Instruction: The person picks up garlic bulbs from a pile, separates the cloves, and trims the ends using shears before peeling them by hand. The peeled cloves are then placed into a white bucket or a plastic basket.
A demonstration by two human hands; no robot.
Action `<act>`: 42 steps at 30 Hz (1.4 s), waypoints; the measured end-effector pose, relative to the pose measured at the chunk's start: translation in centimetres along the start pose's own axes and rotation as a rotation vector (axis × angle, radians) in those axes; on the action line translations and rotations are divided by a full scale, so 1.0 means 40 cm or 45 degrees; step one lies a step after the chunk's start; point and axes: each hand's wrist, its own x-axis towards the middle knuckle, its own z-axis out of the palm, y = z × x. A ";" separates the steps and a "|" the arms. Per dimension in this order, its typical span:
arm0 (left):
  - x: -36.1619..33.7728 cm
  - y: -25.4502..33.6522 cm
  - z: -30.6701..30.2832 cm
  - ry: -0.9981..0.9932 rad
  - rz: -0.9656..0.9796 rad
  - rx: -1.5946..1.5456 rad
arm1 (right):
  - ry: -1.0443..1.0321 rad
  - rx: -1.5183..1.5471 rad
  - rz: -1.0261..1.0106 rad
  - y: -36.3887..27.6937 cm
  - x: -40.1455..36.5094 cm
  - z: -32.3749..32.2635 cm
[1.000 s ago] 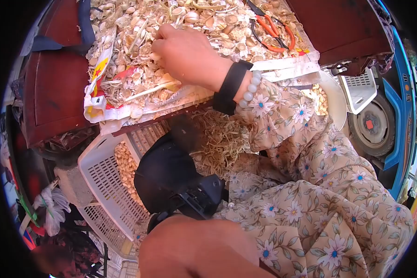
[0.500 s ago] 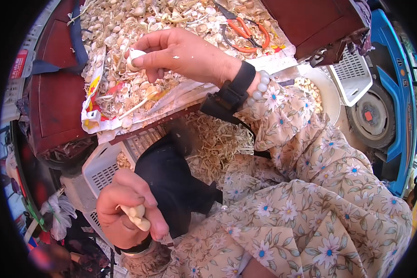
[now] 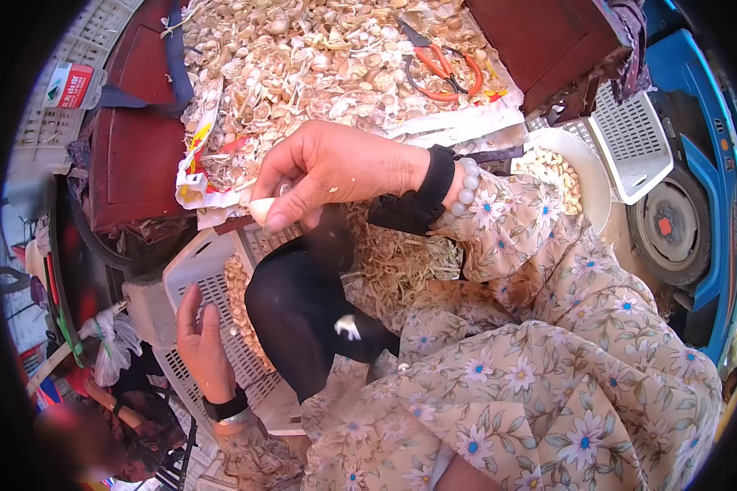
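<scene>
While a pale garlic clove is pinched between thumb and fingertips by the right hand, just beyond the near edge of the sheet, the left hand is raised over the white basket, its fingers spread and nothing seen in them. The step in hand is judged to be the lifting of one clove clear of the husks; for any move of it, a light but sure grip is called for, since a smooth clove could slip. Loose cloves are held in the basket and in the basin beside the right sleeve, and orange-handled shears are left lying on the husks. The far side of the clove is covered by the right hand, and the left palm is only partly shown. Near the dark cloth, a white scrap is blurred, perhaps a bit of husk; whether it is falling or resting cannot be told.
</scene>
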 end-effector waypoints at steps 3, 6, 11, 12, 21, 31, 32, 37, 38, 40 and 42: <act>0.021 0.161 0.146 -0.369 -0.194 -0.929 | -0.071 -0.061 0.050 -0.011 -0.010 0.033; 0.047 0.188 0.214 -0.627 -0.269 -1.284 | -0.138 -0.406 -0.133 -0.006 -0.018 0.027; 0.006 0.172 0.278 -0.493 -0.340 -1.209 | -0.318 -0.693 -0.057 -0.022 -0.060 0.007; -0.004 0.169 0.281 -0.475 -0.378 -1.237 | -0.307 -0.796 -0.110 -0.017 -0.064 0.012; -0.024 0.166 0.295 -0.104 0.011 -1.214 | 0.040 -0.695 -0.065 0.002 -0.055 0.068; -0.080 0.135 0.204 -0.189 -0.014 -0.555 | -0.211 -0.413 -0.032 0.002 -0.058 0.071; -0.082 0.125 0.223 -0.115 0.091 -0.479 | -0.238 -0.212 0.050 0.011 -0.060 0.095; -0.089 0.145 0.214 -0.297 -0.018 -0.334 | -0.259 -0.289 0.073 0.040 -0.053 0.140; -0.090 0.145 0.209 -0.375 -0.028 -0.273 | -0.251 -0.225 0.067 0.045 -0.054 0.142; -0.099 0.149 0.215 -0.298 -0.037 -0.364 | -0.238 -0.203 0.036 0.035 -0.055 0.146; -0.113 0.186 0.212 -0.346 -0.196 -0.543 | -0.259 -0.268 -0.018 0.035 -0.056 0.139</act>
